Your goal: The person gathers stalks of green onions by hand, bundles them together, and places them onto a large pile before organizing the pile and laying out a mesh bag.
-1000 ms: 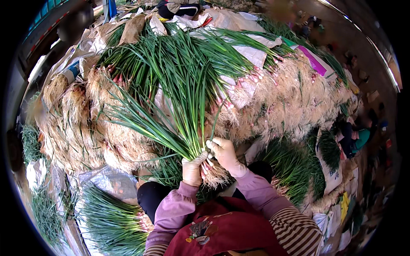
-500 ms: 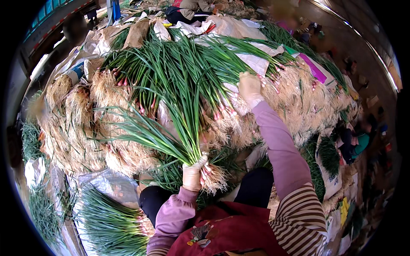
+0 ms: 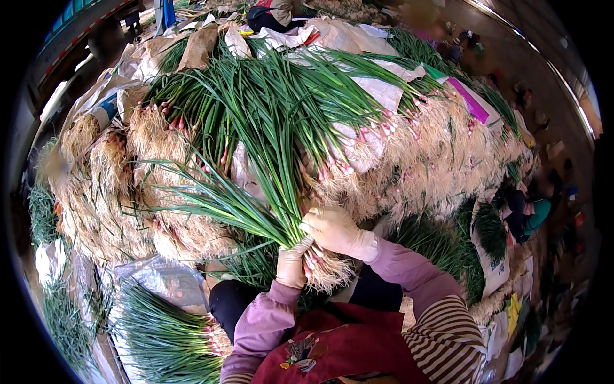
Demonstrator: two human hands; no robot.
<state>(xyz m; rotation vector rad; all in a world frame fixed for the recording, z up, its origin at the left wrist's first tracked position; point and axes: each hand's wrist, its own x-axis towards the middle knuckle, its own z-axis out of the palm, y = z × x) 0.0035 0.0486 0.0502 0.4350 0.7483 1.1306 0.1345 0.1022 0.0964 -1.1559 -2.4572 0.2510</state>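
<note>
Green: bunch of spring onions [image 3: 256, 192] fans up and left from my lap, roots down by my knees.
L hand [image 3: 291, 264]: gloved, fingers fully closed round the bunch neck just above the roots. Firm wrap, no gap I can see.
R hand [image 3: 337, 232]: gloved too, curled over the top of the same neck, touching the L hand. Looks closed on a few stalks, but how tight, can't tell from here.
Where it is: bunch held off the heap, right in front of my red apron [image 3: 345, 349], tips reaching over the pile.
Done, I reckon: one handful gathered and aligned at the root end. I see no tie or band on it.
Left, I reckon: loads. Big heap of onions w/ straw-coloured roots [image 3: 416, 173] rings me, mostly loose.
Side stock: more green bunches lie lower left [image 3: 160, 333] on the floor.
Packaging: pale sheet [image 3: 384, 93] under the heap, centre-right; brown paper sacking [image 3: 198, 48] at the top left edge.
Labels: magenta flat strip [image 3: 470, 99] upper right, w/ a small green bit beside it. Print too small to read.
Plastic: crumpled clear bag [image 3: 160, 278] just left of my knee.
</note>
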